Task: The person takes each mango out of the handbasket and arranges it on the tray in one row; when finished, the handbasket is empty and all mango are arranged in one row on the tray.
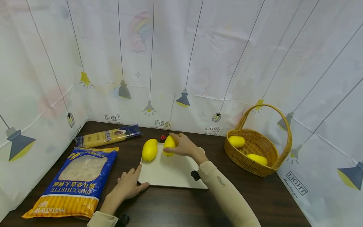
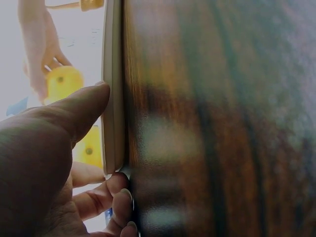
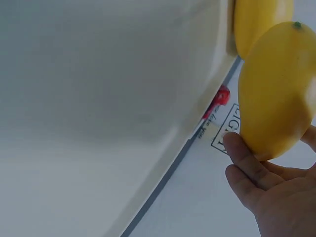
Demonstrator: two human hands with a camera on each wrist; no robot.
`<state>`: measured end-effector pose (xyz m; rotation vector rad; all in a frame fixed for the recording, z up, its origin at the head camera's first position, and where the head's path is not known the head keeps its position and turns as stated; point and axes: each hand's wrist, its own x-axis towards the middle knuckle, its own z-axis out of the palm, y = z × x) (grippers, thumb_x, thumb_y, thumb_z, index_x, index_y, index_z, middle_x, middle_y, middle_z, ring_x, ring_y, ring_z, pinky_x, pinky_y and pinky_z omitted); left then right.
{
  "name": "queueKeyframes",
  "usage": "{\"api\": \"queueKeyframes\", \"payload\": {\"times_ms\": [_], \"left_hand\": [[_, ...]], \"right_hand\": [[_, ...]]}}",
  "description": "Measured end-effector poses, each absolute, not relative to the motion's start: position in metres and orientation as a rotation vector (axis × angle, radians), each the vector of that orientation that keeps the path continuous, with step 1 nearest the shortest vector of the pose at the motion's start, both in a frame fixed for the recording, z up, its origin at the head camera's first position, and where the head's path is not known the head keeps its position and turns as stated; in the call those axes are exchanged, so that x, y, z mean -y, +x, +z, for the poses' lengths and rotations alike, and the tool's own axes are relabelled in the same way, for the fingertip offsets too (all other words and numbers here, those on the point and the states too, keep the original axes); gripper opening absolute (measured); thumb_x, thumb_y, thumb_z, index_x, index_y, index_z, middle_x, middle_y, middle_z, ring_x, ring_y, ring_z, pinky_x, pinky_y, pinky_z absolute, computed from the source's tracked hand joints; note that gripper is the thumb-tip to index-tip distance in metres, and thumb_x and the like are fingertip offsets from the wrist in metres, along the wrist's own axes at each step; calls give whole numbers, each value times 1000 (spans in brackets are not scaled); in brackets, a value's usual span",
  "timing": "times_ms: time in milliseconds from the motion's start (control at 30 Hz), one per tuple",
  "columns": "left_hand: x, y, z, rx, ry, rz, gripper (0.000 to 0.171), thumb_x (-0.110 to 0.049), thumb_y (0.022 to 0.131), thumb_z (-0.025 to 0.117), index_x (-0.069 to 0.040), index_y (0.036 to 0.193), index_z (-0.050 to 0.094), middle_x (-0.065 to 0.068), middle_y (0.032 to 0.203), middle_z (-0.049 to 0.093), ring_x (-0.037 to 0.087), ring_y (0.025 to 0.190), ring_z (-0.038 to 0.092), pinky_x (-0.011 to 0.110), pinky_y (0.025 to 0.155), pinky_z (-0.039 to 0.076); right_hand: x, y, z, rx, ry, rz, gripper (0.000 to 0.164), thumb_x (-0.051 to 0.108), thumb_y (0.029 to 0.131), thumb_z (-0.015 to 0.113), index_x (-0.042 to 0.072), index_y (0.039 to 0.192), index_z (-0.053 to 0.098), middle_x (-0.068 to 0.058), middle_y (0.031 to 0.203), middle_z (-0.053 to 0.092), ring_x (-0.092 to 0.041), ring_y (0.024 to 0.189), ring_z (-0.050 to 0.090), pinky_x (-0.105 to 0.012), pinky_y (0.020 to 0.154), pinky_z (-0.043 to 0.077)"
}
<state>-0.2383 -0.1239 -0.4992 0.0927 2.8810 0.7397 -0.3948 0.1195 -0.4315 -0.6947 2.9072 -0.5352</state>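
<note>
My right hand point(image 1: 184, 145) grips a yellow mango point(image 3: 276, 91) over the far part of a white tray point(image 1: 173, 172). In the right wrist view, the mango's small green tip shows and the fingers lie along its lower end. A second yellow mango point(image 1: 149, 150) lies at the tray's far left corner. At the tray's near left corner is my left hand point(image 1: 129, 184), its thumb at the front rim and its index finger along the left side. The left wrist view shows the thumb against the tray's edge point(image 2: 112, 123) and the other fingers loosely bent beside the table.
To the right stands a wicker basket point(image 1: 246, 162) with a tall handle and two yellow mangoes point(image 1: 236, 141) inside. On the left lie a blue-and-yellow orecchiette bag point(image 1: 73, 183) and a long pasta pack point(image 1: 109, 136). A small red object point(image 1: 163, 137) sits just behind the tray.
</note>
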Motion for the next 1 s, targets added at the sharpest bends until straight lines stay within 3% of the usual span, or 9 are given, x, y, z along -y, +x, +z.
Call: {"api": "queueKeyframes", "payload": {"times_ms": [200,667,1000], "left_hand": [[124,-237,-499,-2880,97,759,92,-57,89,68,-5,156,33,25,144,51,47,118,50,74,100,36],[124,-237,-500,-2891,100,750,91,-57,89,68,-6,156,34,25,143,52,48,118,51,74,99,36],[125,-239,-503,-2891,88,745,93,-60,87,68,-7,156,34,26,144,51,50,120,50,76,100,36]], "right_hand": [[-107,-397,-438,-2869,-712,-400,93,74,80,65,28,156,37,-18,150,44,-32,120,54,-50,99,51],[-93,-400,-447,-2828,-761,-288,93,72,82,65,28,158,34,-23,157,37,-40,135,50,-56,109,45],[-88,-400,-448,-2814,-771,-285,90,69,84,65,29,158,34,-24,159,34,-46,135,49,-62,110,42]]}}
